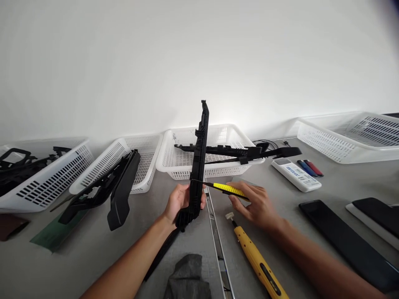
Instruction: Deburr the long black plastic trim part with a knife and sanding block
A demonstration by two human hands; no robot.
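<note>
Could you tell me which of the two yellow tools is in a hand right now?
The slim yellow tool in the right hand, tip against the upright black part. The thicker yellow tool lies untouched on the table.

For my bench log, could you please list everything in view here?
Baskets: four, white, along the wall.
Held part: one, black, upright at centre.
Other parts: several, black, in and across the baskets.
Knife: one, yellow, blade against the held part.
Yellow tool: one, lying on the table.
Remote: one, white, right.
Pens: two, blue and red, beside the remote.
Phone: one, black, right.
Cloth: one, grey, bottom.
Left hand: grips the held part.
Right hand: holds the knife.
</note>
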